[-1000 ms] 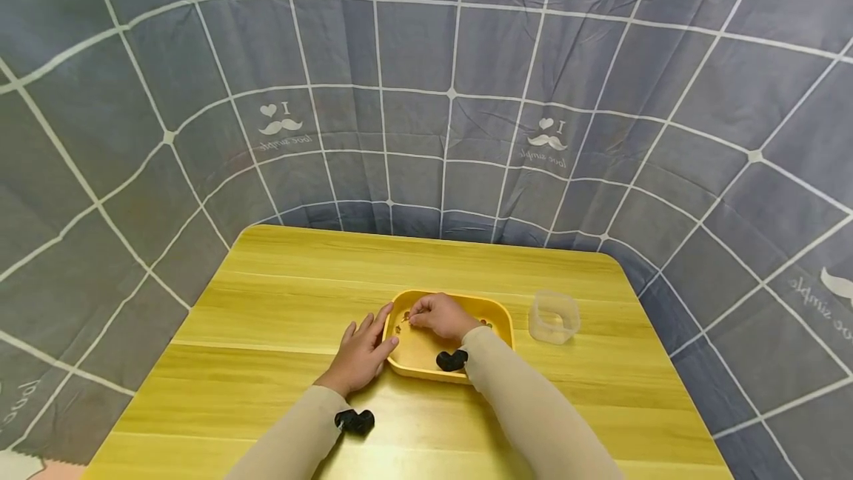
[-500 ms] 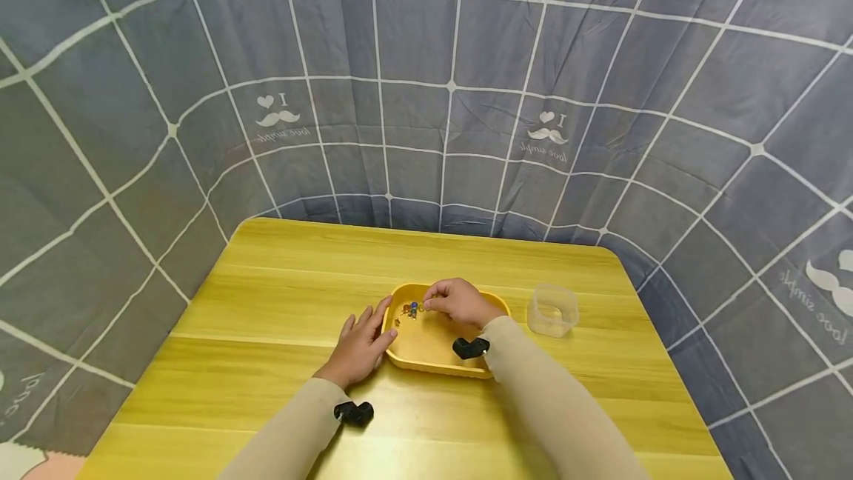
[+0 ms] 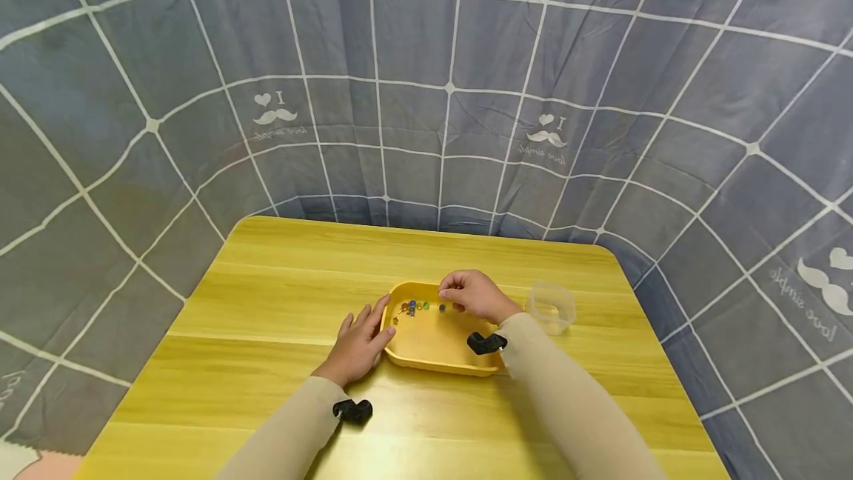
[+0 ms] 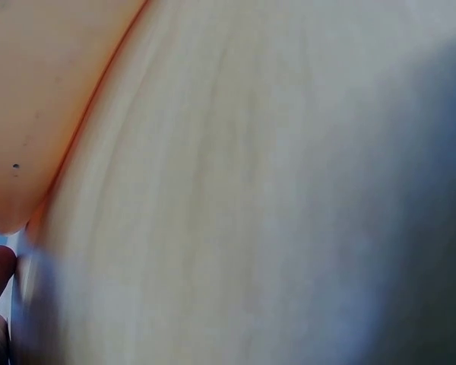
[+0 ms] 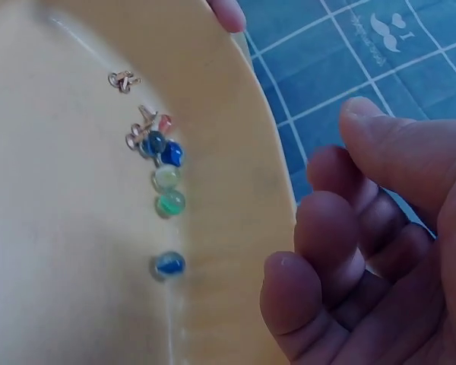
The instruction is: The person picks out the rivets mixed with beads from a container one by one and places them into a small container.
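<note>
A yellow tray (image 3: 440,369) lies on the table. My left hand (image 3: 355,349) rests against its left rim with fingers extended and thumb over the edge. My right hand (image 3: 476,295) hovers over the far side of the tray, its fingers loosely curled and thumb apart; nothing shows between them in the right wrist view. Below it sits a lone blue marble (image 5: 169,265). Farther along the wall are a green marble (image 5: 171,203), a pale yellow marble (image 5: 166,178), a bright blue marble (image 5: 171,153) and small rose-gold metal pieces (image 5: 123,80).
A clear square plastic container (image 3: 552,306) stands right of the tray, partly behind the right forearm. The wooden table (image 3: 280,280) ends at a grey checked curtain (image 3: 413,124). Black wrist cameras (image 3: 353,412) sit on both sleeves.
My right hand has moved right and away from the metal pieces and marbles at the tray's left end. The lone blue marble now shows apart from the cluster. My left hand keeps its place.
</note>
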Tool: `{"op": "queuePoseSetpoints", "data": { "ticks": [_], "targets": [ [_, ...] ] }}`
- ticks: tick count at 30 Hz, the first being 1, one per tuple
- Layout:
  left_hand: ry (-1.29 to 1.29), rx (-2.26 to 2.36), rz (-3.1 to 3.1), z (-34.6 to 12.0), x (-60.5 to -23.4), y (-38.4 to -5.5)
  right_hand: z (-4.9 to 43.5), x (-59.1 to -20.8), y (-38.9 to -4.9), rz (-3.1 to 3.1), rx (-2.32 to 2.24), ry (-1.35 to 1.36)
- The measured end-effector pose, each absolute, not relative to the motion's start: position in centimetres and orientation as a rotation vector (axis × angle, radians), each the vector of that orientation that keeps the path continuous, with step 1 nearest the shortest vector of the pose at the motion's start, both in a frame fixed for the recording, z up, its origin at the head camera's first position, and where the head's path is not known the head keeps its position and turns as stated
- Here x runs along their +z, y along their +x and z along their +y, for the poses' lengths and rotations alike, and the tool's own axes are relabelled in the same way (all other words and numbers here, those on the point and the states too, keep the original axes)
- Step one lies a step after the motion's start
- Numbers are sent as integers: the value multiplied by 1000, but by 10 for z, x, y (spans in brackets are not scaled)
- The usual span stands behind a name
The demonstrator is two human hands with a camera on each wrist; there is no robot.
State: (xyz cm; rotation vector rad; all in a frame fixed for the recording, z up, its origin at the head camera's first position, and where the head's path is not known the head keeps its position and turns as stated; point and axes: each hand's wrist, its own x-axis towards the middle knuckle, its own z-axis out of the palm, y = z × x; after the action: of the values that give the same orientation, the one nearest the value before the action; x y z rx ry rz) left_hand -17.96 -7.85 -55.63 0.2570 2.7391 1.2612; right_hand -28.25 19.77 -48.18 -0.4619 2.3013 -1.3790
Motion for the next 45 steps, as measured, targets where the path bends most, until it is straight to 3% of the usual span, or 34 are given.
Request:
{"op": "queuePoseSetpoints", "data": {
  "ticks": [13,27,45],
  "targets": [
    [288,1214,2748,-83,-554,-184,250,-455,-278,2505,-1380,-292],
    [297,1207,2743,-89,-552,-185,333,-457,-270,2804,-1057,-183],
    [318,1214,2737,-97,-560,-179,351,-470,-253,2796,-979,-68]
  ]
}}
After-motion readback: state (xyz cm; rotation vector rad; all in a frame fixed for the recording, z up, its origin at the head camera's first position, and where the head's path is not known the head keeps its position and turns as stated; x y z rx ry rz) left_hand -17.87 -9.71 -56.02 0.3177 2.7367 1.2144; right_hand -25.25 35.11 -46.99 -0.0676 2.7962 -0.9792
